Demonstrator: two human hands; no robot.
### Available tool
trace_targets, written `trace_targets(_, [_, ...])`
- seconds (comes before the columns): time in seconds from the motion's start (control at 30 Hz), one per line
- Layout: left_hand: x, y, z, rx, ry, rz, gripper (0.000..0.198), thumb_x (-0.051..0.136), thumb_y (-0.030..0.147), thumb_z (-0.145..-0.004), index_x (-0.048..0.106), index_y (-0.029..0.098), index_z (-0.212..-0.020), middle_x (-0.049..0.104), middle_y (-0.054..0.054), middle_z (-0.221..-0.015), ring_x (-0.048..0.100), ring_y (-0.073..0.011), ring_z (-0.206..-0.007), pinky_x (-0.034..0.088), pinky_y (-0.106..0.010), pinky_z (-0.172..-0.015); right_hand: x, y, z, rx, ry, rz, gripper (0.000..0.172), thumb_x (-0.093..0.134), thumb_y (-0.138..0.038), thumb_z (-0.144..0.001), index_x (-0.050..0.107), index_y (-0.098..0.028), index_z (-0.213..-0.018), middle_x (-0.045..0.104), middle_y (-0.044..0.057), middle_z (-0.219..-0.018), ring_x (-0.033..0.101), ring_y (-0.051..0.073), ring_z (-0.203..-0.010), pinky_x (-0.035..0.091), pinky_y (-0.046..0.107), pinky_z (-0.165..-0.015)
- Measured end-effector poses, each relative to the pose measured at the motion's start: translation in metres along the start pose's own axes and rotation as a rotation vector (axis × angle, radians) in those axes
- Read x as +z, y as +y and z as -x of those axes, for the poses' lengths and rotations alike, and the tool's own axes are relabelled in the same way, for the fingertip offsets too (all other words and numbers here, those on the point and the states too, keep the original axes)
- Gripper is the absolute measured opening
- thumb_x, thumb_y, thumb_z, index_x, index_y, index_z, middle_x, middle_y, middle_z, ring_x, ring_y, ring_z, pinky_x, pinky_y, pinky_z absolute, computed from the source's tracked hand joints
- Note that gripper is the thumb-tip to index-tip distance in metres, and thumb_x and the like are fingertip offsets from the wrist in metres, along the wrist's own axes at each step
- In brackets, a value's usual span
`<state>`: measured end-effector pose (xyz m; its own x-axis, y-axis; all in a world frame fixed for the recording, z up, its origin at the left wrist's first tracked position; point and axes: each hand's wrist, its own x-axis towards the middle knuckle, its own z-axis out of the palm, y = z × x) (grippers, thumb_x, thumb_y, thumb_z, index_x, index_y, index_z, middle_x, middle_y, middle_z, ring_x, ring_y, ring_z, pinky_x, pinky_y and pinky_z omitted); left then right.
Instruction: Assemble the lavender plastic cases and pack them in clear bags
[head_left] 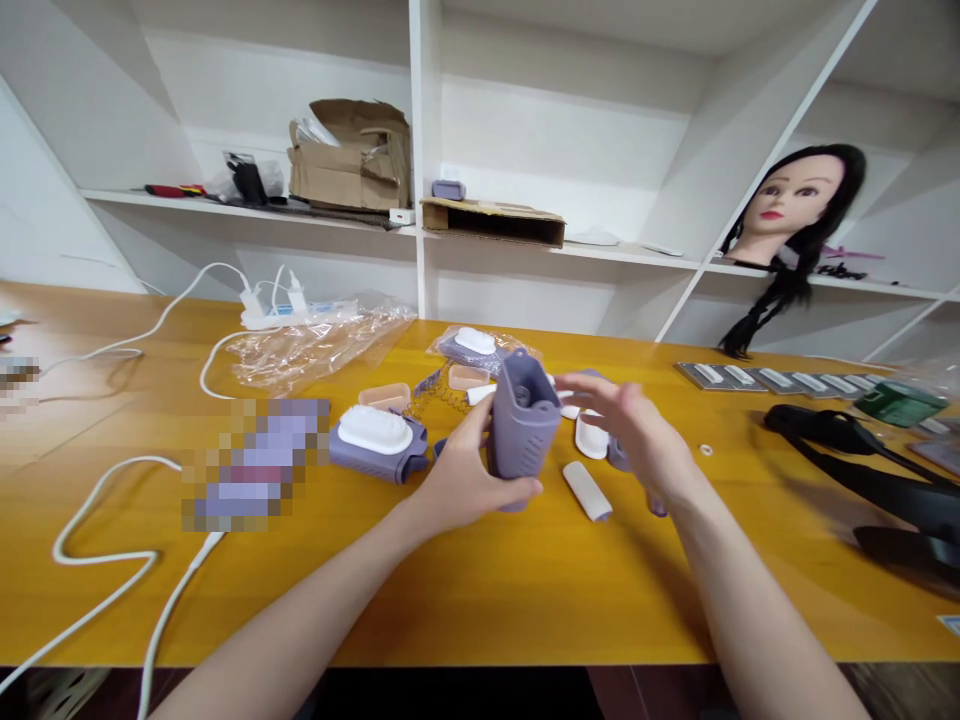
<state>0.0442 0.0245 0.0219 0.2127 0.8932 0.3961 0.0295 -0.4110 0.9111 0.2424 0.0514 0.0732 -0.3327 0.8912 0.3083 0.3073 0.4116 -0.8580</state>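
Observation:
My left hand (pixel 466 468) is wrapped round a purple-grey hollow plastic housing (pixel 519 430), held nearly upright above the table with its open end up. Round shapes show inside the opening. Just right of the housing, my right hand (pixel 634 430) has its fingers stretched out, apart from each other and slightly blurred. Below it lies a white rounded plastic piece (pixel 587 490). Behind that hand a white cap-like part (pixel 592 436) and other purple parts are partly hidden. To the left rests a purple body with a white bristled top (pixel 375 432).
A blurred-out purple device (pixel 259 460) with a white cable lies at the left. Clear plastic wrap (pixel 322 345) and a power strip (pixel 270 312) are behind. A black strapped object (pixel 862 460) and several metal plates (pixel 772 378) stand right. Shelves hold cardboard boxes (pixel 349 160) and a mannequin head (pixel 795 205).

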Motion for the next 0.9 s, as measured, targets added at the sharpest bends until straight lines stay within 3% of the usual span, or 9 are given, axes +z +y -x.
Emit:
trace_targets(0.03, [-0.002,-0.002,0.0,-0.043,0.027,0.045,0.08,0.074,0.024,-0.064,0.036,0.021,-0.134,0.054,-0.012,-0.127,0.052,-0.0289,-0.115,0.043,-0.041,-0.095,-0.007,0.003,-0.003,0.088,0.006,0.244,0.054,0.035,-0.065,-0.083,0.066,-0.024,-0.098,0.067,0.008,-0.104,0.06,0.03,-0.098,0.044,0.043,-0.084])
trace_targets(0.13, [-0.007,-0.008,-0.002,-0.12,0.095,0.074,0.08,0.072,0.021,-0.063,0.033,0.021,-0.133,0.058,-0.01,-0.118,0.058,-0.0254,-0.105,0.048,-0.038,-0.086,-0.013,0.015,-0.007,0.368,-0.201,0.853,0.027,0.055,-0.043,-0.078,0.066,-0.018,-0.081,0.067,0.011,-0.081,0.063,0.028,-0.077,0.043,0.035,-0.064])
trace_targets(0.23, [-0.008,-0.014,-0.004,-0.123,0.155,0.001,0.09,0.073,0.019,-0.06,0.024,0.021,-0.136,0.057,-0.009,-0.115,0.059,-0.0241,-0.099,0.049,-0.039,-0.084,0.002,0.025,-0.003,0.439,-0.327,0.971,0.016,0.067,-0.027,-0.065,0.066,-0.015,-0.075,0.065,0.011,-0.072,0.062,0.026,-0.066,0.037,0.029,-0.052])
trace_targets(0.33, [-0.008,-0.019,-0.005,-0.034,0.206,-0.121,0.097,0.075,0.019,-0.056,0.02,0.021,-0.136,0.057,-0.007,-0.109,0.059,-0.0249,-0.098,0.047,-0.043,-0.087,0.014,0.027,0.0,0.369,-0.33,0.938,0.009,0.063,-0.015,-0.065,0.065,-0.016,-0.073,0.062,0.008,-0.063,0.059,0.022,-0.06,0.033,0.027,-0.05])
trace_targets(0.43, [-0.007,-0.023,-0.007,0.102,0.201,-0.203,0.087,0.073,0.018,-0.058,0.026,0.023,-0.131,0.056,-0.005,-0.105,0.058,-0.0231,-0.094,0.047,-0.043,-0.086,0.01,0.02,-0.002,0.285,-0.263,0.918,0.013,0.051,-0.016,-0.077,0.064,-0.018,-0.08,0.062,0.006,-0.066,0.058,0.019,-0.063,0.036,0.028,-0.055])
trace_targets(0.5, [-0.006,-0.024,-0.008,0.204,0.187,-0.243,0.077,0.071,0.017,-0.06,0.031,0.022,-0.126,0.054,-0.006,-0.11,0.057,-0.0229,-0.098,0.045,-0.042,-0.089,0.005,0.011,-0.002,0.168,-0.1,0.787,0.02,0.046,-0.023,-0.084,0.061,-0.019,-0.097,0.064,0.005,-0.075,0.058,0.018,-0.066,0.04,0.028,-0.059])
trace_targets(0.57, [-0.005,-0.026,-0.009,0.286,0.192,-0.292,0.073,0.07,0.017,-0.062,0.033,0.021,-0.124,0.052,-0.009,-0.115,0.054,-0.0245,-0.105,0.043,-0.043,-0.093,0.004,0.0,0.001,-0.004,0.147,0.478,0.027,0.046,-0.031,-0.087,0.052,-0.021,-0.112,0.064,0.005,-0.085,0.058,0.017,-0.068,0.043,0.027,-0.057])
trace_targets(0.7, [-0.001,-0.027,-0.012,0.385,0.234,-0.436,0.071,0.069,0.012,-0.062,0.037,0.019,-0.125,0.049,-0.013,-0.123,0.047,-0.028,-0.116,0.036,-0.046,-0.1,0.017,-0.02,0.018,-0.306,0.462,-0.034,0.025,0.06,-0.031,-0.082,0.055,-0.025,-0.106,0.064,0.003,-0.091,0.06,0.015,-0.07,0.046,0.025,-0.054])
trace_targets(0.9, [0.006,-0.019,-0.01,0.438,0.27,-0.573,0.075,0.066,0.008,-0.062,0.035,0.022,-0.129,0.048,-0.011,-0.123,0.045,-0.0272,-0.116,0.035,-0.045,-0.1,0.035,-0.021,0.036,-0.46,0.422,-0.128,0.037,0.069,-0.021,-0.076,0.054,-0.03,-0.109,0.065,0.001,-0.09,0.06,0.015,-0.07,0.051,0.03,-0.062])
